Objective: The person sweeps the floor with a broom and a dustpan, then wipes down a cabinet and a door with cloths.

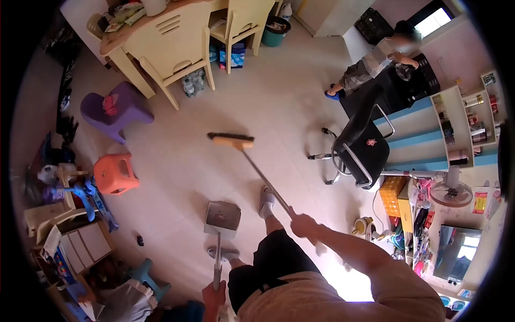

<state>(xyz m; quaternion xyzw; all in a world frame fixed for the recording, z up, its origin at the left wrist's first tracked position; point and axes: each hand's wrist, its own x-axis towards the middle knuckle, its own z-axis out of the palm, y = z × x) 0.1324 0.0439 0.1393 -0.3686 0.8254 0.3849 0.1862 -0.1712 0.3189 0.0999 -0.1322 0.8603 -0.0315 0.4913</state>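
Shirt (300, 300) nearest; right hand (304, 225) grips broom (266, 181), slanting forward-left; left hand (213, 295) grips dustpan (222, 217), pointing forward.

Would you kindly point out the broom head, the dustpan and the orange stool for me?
Broom head (232, 141): head view, on its orange block.
Dustpan (228, 233): head view, on its pale grey wall.
Orange stool (110, 175): head view, on its seat.

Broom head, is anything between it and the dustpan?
No, nothing visible stands between the broom head and the dustpan; only floor shows there. The right foot is to the right of that path, the orange stool off to the left.
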